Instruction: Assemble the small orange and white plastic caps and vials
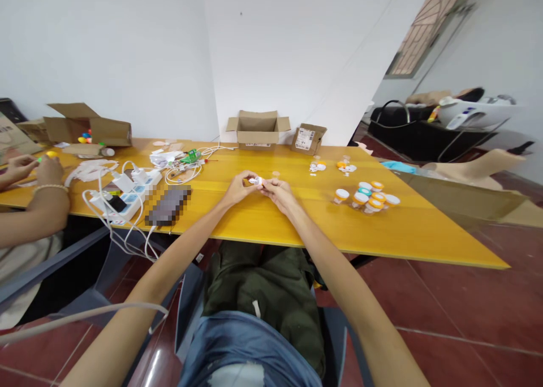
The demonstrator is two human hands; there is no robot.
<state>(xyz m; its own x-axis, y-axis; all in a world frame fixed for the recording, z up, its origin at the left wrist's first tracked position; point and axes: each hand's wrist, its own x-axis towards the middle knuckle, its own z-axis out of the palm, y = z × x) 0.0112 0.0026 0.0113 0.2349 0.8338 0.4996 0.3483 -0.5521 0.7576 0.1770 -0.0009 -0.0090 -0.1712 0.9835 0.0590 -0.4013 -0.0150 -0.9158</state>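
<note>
Above the table's near middle, both hands meet at a small white piece with a touch of orange-red (256, 181); its exact kind is too small to make out. My left hand (240, 189) pinches it from the left, thumb and index finger curled round. From the right, the fingers of my right hand (278, 195) close on its other side. To the right stands a group of small clear cups with orange, white and teal lids (373, 197), and one orange-and-white lidded cup (340, 196) stands slightly apart. Behind them lie loose white and orange pieces (317, 166).
A power strip (138, 197) with white cables and a blurred-out dark device (168, 206) lie at left. Beyond are green circuit boards (190, 157), an open carton (257, 131) and a smaller box (309, 138). A co-worker's hands (46, 169) work at far left.
</note>
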